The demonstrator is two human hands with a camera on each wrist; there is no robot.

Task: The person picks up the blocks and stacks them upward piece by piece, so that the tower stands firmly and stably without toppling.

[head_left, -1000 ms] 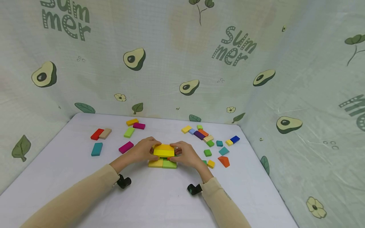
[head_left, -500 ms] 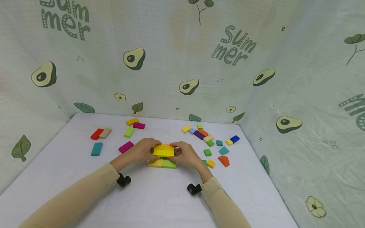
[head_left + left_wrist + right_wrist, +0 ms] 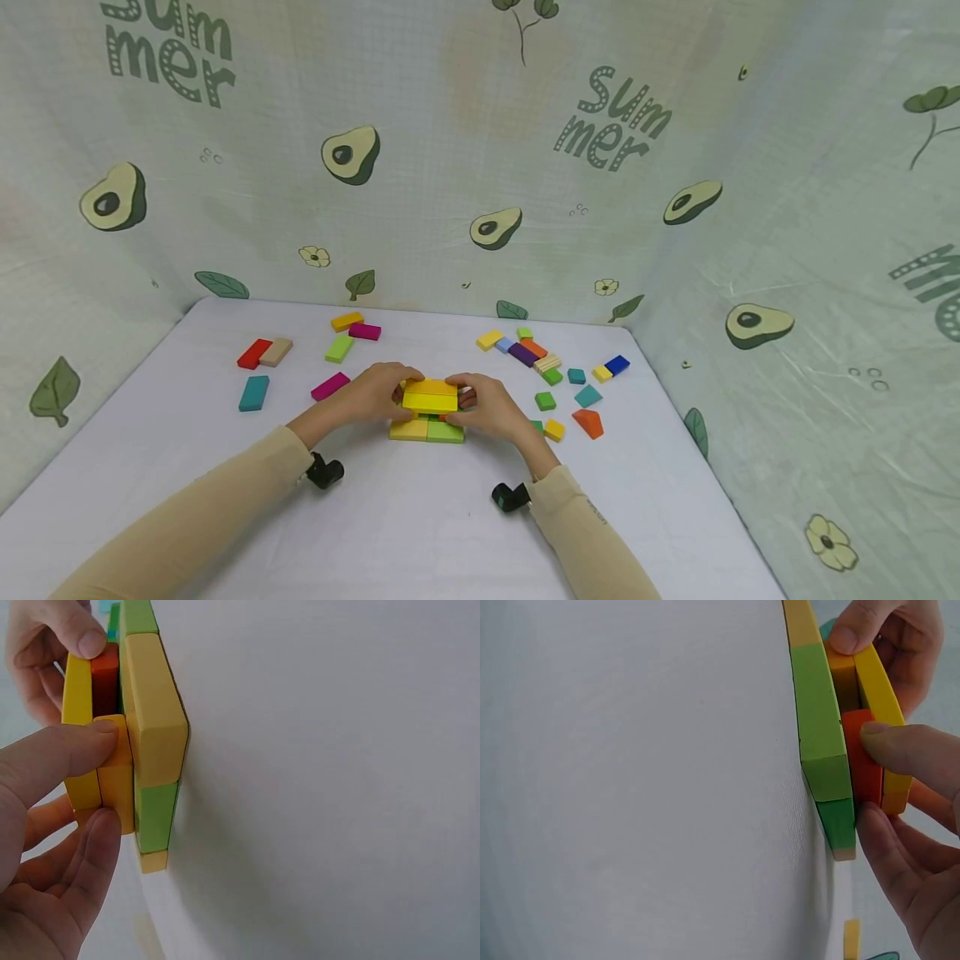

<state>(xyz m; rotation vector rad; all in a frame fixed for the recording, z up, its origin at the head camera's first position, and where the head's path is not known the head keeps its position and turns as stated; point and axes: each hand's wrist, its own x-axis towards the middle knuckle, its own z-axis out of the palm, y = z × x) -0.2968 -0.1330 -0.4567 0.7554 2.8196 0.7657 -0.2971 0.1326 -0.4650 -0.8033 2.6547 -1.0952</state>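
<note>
A small stack of toy blocks stands between both hands at mid-table. Its bottom layer shows a pale yellow block beside a light green block at the front. The left hand pinches an orange block in the layer above, thumb on its near end. From the other side, the right hand holds a red-orange block in that same layer. Bright yellow blocks lie across the top, between the hands. The fingers partly hide the stack's far side.
Loose blocks lie at left, among them a teal block, a red block and a magenta block. Several more are scattered at right, including a purple block and an orange wedge. A printed cloth hangs behind the table.
</note>
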